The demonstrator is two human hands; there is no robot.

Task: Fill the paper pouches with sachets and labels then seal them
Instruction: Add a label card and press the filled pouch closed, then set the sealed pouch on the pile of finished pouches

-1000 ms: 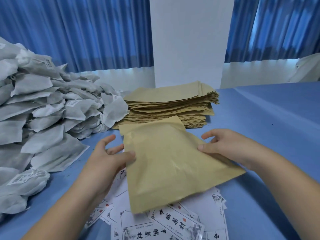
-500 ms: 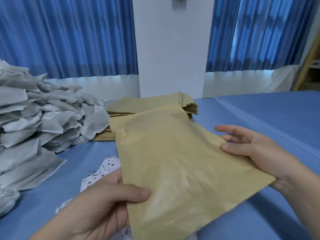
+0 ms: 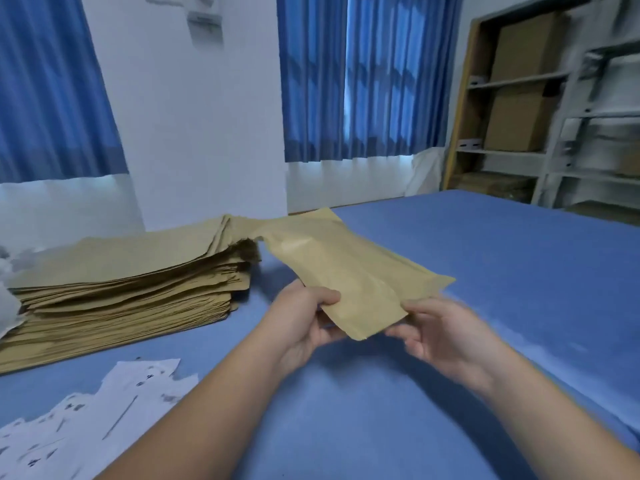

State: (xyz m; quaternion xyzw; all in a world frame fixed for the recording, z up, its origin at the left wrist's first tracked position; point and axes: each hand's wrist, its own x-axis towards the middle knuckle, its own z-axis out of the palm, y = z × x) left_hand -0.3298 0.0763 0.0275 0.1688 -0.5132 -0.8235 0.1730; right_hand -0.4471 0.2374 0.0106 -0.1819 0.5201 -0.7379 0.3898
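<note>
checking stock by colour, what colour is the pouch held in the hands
Plain tan-brown, no print visible; the pouch shows best in the head view.

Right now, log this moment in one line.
left hand grips flat tan paper pouch | right hand pinches it | pouch above blue table

Two hands show, one left hand (image 3: 303, 318) and one right hand (image 3: 448, 337), with one loose pouch (image 3: 349, 271) between them. At the left sits one tall stack (image 3: 121, 282) of the same brown pouches, its sheets too many to count. One scatter of white labels (image 3: 86, 410) lies at the near left, overlapping too much to number. Only a sliver of white sachets (image 3: 7, 308) shows at the left edge, while far off hang two blue curtains (image 3: 363, 81), and the shelves (image 3: 557, 98) at the far right hold at least two brown boxes (image 3: 517, 123).
</note>
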